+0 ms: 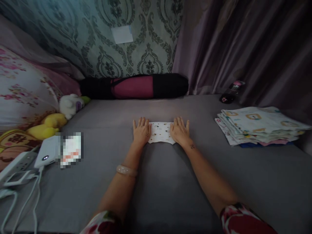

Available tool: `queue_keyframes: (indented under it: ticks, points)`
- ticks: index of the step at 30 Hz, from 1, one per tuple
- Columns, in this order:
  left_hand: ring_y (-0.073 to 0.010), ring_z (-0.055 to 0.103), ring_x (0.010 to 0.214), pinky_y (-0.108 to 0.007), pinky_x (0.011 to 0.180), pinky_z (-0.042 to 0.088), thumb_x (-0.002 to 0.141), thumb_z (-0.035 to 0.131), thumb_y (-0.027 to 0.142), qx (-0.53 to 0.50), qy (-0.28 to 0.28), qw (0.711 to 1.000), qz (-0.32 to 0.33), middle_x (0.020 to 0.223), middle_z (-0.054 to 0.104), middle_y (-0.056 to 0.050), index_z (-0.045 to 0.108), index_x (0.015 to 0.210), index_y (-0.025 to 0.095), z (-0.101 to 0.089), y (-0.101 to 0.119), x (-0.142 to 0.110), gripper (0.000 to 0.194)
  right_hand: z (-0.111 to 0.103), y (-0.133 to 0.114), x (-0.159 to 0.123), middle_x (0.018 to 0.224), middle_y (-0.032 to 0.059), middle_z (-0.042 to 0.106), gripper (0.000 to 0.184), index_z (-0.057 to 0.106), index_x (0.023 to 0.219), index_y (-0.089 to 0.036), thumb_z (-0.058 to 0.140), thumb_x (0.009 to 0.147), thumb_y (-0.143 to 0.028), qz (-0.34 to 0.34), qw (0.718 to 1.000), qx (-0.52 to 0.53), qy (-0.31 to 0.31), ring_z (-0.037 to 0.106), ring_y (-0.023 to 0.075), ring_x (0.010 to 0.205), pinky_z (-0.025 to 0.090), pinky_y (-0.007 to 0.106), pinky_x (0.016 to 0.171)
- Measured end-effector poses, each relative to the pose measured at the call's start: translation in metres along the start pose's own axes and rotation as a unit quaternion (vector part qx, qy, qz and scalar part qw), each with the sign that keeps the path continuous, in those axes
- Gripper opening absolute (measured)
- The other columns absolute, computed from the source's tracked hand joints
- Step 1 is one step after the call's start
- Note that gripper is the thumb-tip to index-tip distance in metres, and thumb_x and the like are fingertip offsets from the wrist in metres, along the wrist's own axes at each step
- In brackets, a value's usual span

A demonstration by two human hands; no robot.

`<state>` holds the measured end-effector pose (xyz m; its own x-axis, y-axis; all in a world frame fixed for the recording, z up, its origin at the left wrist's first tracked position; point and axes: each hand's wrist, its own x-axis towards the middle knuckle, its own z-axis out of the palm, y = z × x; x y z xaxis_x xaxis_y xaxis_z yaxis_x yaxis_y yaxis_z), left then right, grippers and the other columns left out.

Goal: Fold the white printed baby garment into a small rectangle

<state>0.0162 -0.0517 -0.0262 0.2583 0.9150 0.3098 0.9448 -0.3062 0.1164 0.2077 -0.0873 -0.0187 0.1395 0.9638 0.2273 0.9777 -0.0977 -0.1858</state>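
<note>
A small white cloth (161, 132) with a tiny scattered print lies flat in front of me on the grey sheet (156, 182). Its near edge curves inward, and its exact kind I cannot make out. My left hand (141, 131) rests palm down on its left edge, fingers stretched forward. On the opposite edge lies my right hand (179, 130), also flat with fingers spread. Both hands cover the cloth's side edges. To the right sits a stack of folded printed cloths (258, 125), apart from my hands.
A dark bottle with a pink lid (230, 92) stands behind the stack. Along the wall lies a black and maroon roll (134, 86). At left are plush toys (47, 125), a power bank (47, 151), a power strip (20, 165), cables (37, 201) and a blurred packet (71, 150).
</note>
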Motion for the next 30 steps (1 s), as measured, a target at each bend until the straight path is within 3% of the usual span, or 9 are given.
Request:
queue_keyframes:
  ticks: [6, 14, 19, 23, 30]
  points:
    - [-0.0280, 0.028, 0.143, -0.056, 0.116, 0.013, 0.098, 0.020, 0.040, -0.016, -0.123, 0.991, -0.050, 0.154, 0.032, -0.015, 0.037, 0.146, 0.012, 0.007, -0.013, 0.001, 0.058, 0.011, 0.014, 0.003, 0.153, 0.0185, 0.031, 0.060, 0.034, 0.145, 0.000, 0.022, 0.098, -0.035, 0.038, 0.997, -0.012, -0.065, 0.027, 0.0295, 0.141, 0.013, 0.053, 0.115]
    - [-0.0275, 0.025, 0.144, -0.058, 0.116, 0.014, 0.097, 0.021, 0.041, -0.054, -0.136, 0.987, -0.060, 0.156, 0.029, -0.015, 0.035, 0.146, 0.013, 0.005, -0.013, 0.003, 0.058, 0.009, 0.014, 0.002, 0.152, 0.0182, 0.034, 0.058, 0.037, 0.144, -0.001, 0.022, 0.097, -0.033, 0.036, 0.998, -0.007, -0.055, 0.029, 0.0298, 0.140, 0.013, 0.054, 0.115]
    - [-0.0257, 0.033, 0.141, -0.053, 0.115, 0.020, 0.096, 0.027, 0.038, -0.115, -0.070, 0.986, -0.102, 0.151, 0.039, -0.014, 0.044, 0.139, 0.017, 0.006, -0.020, 0.007, 0.050, 0.001, 0.001, -0.001, 0.153, 0.0175, 0.033, 0.057, 0.037, 0.144, -0.003, 0.022, 0.098, -0.033, -0.017, 1.000, -0.006, -0.006, 0.025, 0.0282, 0.142, 0.007, 0.052, 0.116]
    - [-0.0281, 0.048, 0.129, -0.050, 0.110, 0.031, 0.093, 0.036, 0.030, -0.172, 0.006, 0.975, -0.142, 0.139, 0.053, -0.017, 0.049, 0.133, 0.015, 0.009, -0.030, 0.010, 0.045, 0.005, -0.010, -0.004, 0.154, 0.0169, 0.030, 0.059, 0.034, 0.146, -0.003, 0.020, 0.098, -0.035, -0.068, 0.997, 0.015, -0.042, 0.023, 0.0268, 0.143, 0.013, 0.046, 0.117]
    - [-0.0247, 0.061, 0.109, -0.039, 0.098, 0.044, 0.086, 0.046, 0.023, -0.306, 0.095, 0.923, -0.212, 0.116, 0.067, -0.013, 0.063, 0.115, 0.019, 0.009, -0.039, 0.016, 0.034, 0.020, -0.009, -0.008, 0.152, 0.0163, 0.034, 0.060, 0.035, 0.146, -0.003, 0.019, 0.098, -0.036, -0.073, 0.995, 0.014, -0.061, 0.025, 0.0271, 0.143, 0.011, 0.047, 0.117]
